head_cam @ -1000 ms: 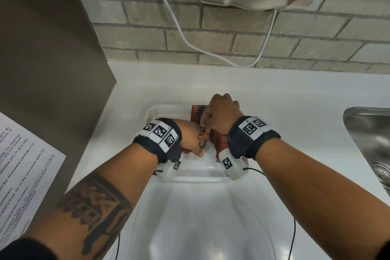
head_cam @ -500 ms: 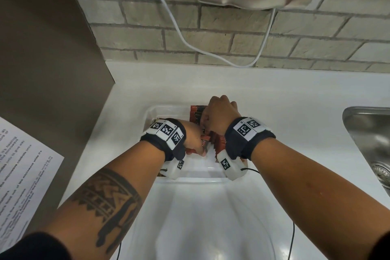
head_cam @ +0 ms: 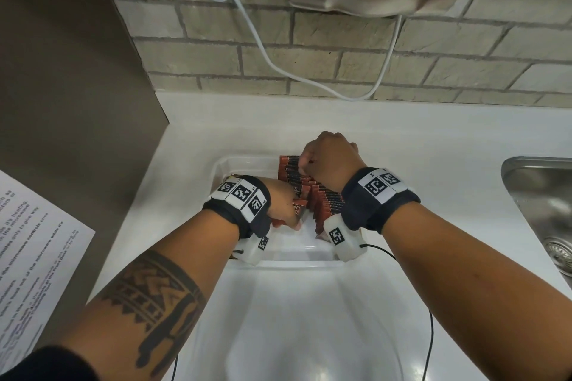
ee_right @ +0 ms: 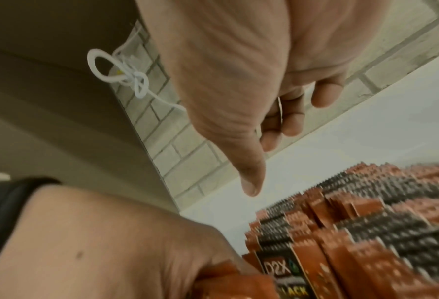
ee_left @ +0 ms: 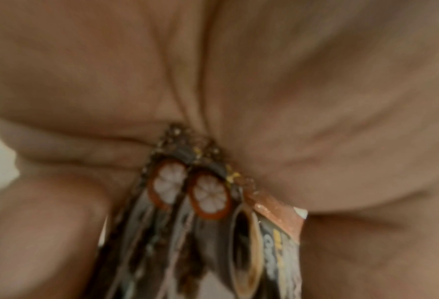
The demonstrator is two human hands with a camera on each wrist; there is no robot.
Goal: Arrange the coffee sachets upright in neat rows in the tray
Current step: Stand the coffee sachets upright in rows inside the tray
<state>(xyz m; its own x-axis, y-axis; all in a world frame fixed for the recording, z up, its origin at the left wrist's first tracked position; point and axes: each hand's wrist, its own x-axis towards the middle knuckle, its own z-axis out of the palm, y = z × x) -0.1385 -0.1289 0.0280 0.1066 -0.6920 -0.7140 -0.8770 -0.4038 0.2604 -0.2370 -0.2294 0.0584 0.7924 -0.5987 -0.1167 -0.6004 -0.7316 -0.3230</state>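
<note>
A: How are those coffee sachets [head_cam: 322,195] going to handle?

B: Light, thin and slippery, I'm judging — flat foil packs that flop unless neighbours are propping them. Best pinched by the crimped top edge, several together.

A: Where are they sitting?

B: Standing in a row along the right side of the clear tray [head_cam: 247,161], on the white counter [head_cam: 433,145]. The left hand [head_cam: 283,207] is gripping a small bunch [ee_left: 200,194] at the row's near left; the right hand [head_cam: 329,158] is hovering over the far end, fingers curled, thumb pointing down — holding nothing that I can see.

A: Anything different from a second ago?

B: The left hand is sitting slightly farther right, closer against the row; the right hand is barely shifting.
</note>
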